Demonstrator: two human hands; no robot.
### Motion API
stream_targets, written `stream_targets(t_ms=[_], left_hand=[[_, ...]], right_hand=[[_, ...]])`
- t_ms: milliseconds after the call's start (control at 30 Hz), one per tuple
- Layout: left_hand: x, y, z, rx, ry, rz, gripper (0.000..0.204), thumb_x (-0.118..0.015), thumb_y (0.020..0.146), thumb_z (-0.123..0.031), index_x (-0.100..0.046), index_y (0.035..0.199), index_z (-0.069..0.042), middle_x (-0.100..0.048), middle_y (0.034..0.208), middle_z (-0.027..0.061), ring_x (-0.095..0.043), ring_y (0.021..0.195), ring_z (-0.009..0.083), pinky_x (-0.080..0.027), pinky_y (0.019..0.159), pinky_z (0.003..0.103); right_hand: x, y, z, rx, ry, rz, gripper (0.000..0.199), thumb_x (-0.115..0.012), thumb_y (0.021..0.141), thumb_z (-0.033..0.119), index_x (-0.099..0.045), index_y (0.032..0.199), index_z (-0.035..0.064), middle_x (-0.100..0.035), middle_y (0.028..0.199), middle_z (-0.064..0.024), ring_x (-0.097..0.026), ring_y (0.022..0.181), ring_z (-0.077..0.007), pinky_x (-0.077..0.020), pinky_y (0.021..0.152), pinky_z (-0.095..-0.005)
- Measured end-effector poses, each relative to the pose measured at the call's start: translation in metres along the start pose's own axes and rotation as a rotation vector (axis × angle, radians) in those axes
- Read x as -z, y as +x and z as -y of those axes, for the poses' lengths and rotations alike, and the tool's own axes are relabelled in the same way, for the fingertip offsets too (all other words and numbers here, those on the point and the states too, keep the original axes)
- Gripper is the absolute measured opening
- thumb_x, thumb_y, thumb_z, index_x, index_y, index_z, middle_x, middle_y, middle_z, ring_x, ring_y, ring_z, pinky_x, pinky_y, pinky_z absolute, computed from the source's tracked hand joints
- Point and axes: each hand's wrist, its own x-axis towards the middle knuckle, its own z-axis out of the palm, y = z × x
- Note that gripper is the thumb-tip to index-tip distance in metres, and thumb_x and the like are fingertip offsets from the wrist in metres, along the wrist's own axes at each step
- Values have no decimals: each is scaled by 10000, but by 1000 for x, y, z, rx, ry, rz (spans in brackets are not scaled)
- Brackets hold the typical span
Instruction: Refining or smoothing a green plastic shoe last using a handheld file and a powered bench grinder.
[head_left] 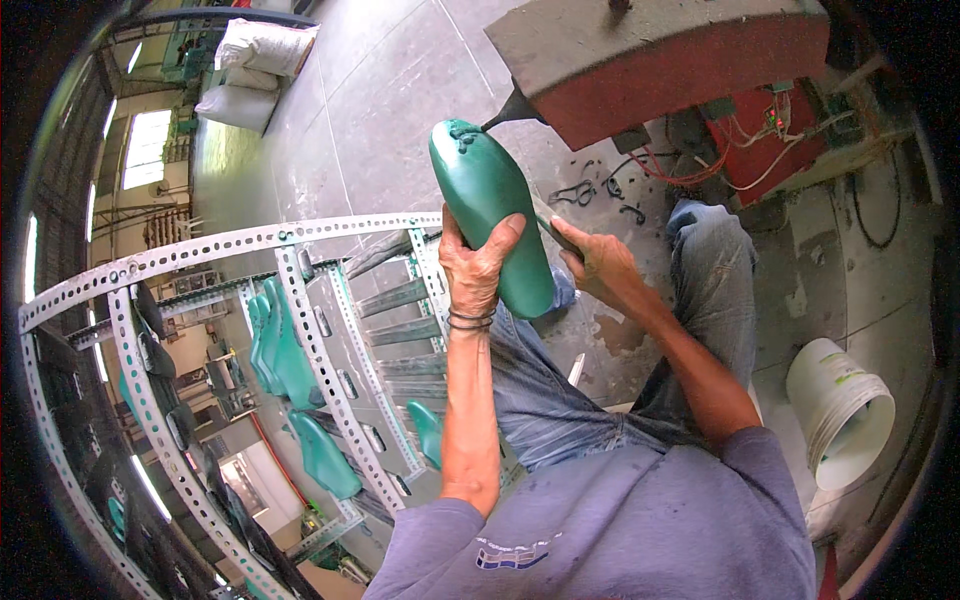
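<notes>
My left hand is wrapped round a glossy green shoe last, thumb across its top. The last slants up and away from me, and small dark bits cling near its far end. That end is by the dark pointed piece jutting from the machine; whether they touch I cannot tell. In my right hand, closed beside the last's right side, is a thin tool that looks like a knife, its blade partly hidden by the last.
A perforated metal rack at left carries more green lasts. The red and grey machine with loose wires stands ahead at right. Dark curled scraps lie on the floor. A white bucket is at right; white sacks are far left.
</notes>
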Motion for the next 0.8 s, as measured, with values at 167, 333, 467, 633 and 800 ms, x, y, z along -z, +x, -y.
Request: stream_targets(t_ms=[167,333,467,633,800], left_hand=[[-1,1,1,-2,5,-16,491,-818,806,-163,-574,1215,-44,-678,1033,71,-650,870,160,-546,765,306],[2,3,2,-27,99,1,493,-810,803,-153,-574,1222,-40,-675,1069,80,-649,899,162,-541,795,307],[16,-11,3,-11,-114,59,487,-811,799,-121,-575,1215,-26,-691,1030,64,-652,869,151,-538,764,284],[11,-4,5,-25,157,-13,489,-838,788,-125,-578,1191,-32,-703,1008,63,-668,858,147,-551,774,292],[12,1,9,-57,275,46,484,-844,779,-145,-574,1165,-32,-721,983,80,-682,836,145,-563,750,310]], right_hand=[[8,-2,5,-31,-51,16,524,-631,922,188,-525,1435,193,-679,859,-243,-682,763,-418,-502,674,-505],[4,1,2,17,-39,-2,528,-628,921,181,-523,1438,186,-670,842,-248,-675,742,-411,-495,664,-506],[5,-1,4,7,-69,36,525,-621,919,178,-526,1435,188,-654,801,-243,-659,720,-416,-495,664,-506],[1,-4,-5,0,-191,15,480,-619,920,190,-560,1392,254,-674,805,-201,-672,723,-415,-519,625,-533],[3,-2,-3,10,-176,5,506,-619,914,175,-547,1409,250,-659,784,-202,-673,714,-399,-525,626,-528]])
